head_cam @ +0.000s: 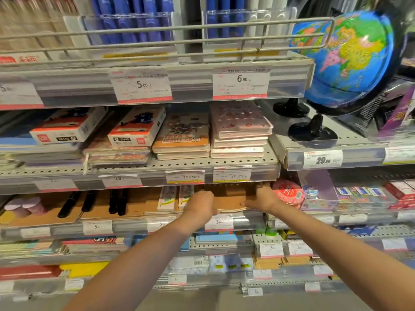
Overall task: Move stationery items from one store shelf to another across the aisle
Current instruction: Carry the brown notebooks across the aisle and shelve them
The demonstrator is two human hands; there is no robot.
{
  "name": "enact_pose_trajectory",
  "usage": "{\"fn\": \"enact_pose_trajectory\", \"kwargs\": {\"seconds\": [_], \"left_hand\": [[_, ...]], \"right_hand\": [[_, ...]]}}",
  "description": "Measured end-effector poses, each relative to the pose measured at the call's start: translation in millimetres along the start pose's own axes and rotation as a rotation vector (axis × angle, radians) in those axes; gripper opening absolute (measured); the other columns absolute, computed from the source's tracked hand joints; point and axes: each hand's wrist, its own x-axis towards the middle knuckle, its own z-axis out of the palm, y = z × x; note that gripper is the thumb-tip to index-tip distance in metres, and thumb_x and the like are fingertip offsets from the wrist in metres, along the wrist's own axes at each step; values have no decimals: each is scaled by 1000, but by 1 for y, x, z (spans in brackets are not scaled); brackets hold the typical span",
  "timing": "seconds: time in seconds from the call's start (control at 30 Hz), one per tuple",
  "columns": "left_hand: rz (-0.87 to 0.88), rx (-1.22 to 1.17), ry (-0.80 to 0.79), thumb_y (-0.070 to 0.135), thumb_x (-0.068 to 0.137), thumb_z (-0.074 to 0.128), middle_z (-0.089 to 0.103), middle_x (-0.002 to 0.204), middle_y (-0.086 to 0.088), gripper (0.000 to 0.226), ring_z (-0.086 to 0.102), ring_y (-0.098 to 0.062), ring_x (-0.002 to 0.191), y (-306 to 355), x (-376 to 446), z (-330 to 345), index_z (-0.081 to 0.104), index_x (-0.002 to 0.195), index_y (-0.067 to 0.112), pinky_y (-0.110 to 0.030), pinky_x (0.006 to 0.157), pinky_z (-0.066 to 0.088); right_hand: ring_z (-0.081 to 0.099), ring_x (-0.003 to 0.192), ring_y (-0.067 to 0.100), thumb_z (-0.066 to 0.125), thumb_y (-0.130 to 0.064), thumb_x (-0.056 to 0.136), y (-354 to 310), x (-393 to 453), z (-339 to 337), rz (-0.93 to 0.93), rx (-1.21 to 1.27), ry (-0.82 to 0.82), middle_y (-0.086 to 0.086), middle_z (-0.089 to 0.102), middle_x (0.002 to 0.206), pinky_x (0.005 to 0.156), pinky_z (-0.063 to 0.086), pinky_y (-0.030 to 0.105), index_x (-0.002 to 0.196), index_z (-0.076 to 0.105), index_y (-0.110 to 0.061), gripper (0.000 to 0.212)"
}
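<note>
A stack of brown kraft-cover notebooks (pixel 228 199) lies on the third shelf down, under the shelf with price tags. My left hand (pixel 201 204) grips the stack's left front corner with fingers curled. The stack's right side is held by my right hand (pixel 262 198), thumb along the front edge. Both arms reach forward from the bottom of the view. The back of the stack is hidden under the shelf above.
More brown notebooks with black pens (pixel 89 203) lie to the left. A red round tin (pixel 288 193) sits just right of my right hand. Stacked notebooks (pixel 240 131) fill the shelf above. A globe (pixel 350 59) stands upper right. Lower shelves hold more stationery.
</note>
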Motion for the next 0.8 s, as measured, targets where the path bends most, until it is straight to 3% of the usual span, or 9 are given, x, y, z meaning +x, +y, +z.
{"fn": "enact_pose_trajectory", "kwargs": {"seconds": [0.1,0.23,0.37,0.6,0.8], "left_hand": [[27,186,35,47,81,63,68,100,-11,44,63,-29,95,0,1,5,64,97,6,-37,77,47],[65,263,89,50,85,56,67,107,-11,49,58,-29,103,-3,3,14,62,110,8,-37,83,44],[85,210,80,40,91,51,61,119,-15,48,51,-33,116,-3,4,19,51,126,9,-40,93,41],[102,73,52,37,90,53,60,120,-14,45,51,-33,116,-8,-1,15,51,125,10,-42,97,40],[149,-97,130,36,89,50,56,127,-10,48,48,-30,120,-30,-22,3,46,133,16,-41,102,35]], "right_hand": [[49,117,28,77,-52,61,3,-1,3,-24,-85,-69,12,57,123,93,48,33,122,53,-7,80],[56,110,29,76,-43,67,7,-3,8,-25,-127,-62,17,62,118,91,48,33,115,60,-7,62],[50,120,30,67,-40,79,7,-5,18,-27,-144,-42,21,55,125,98,40,30,125,54,-6,59],[47,122,33,63,-37,82,4,-17,17,-57,-160,-28,18,47,130,102,39,34,136,42,-11,64],[53,114,31,62,-34,80,-9,-33,12,-206,-102,133,13,53,122,96,45,37,127,51,-13,52]]}}
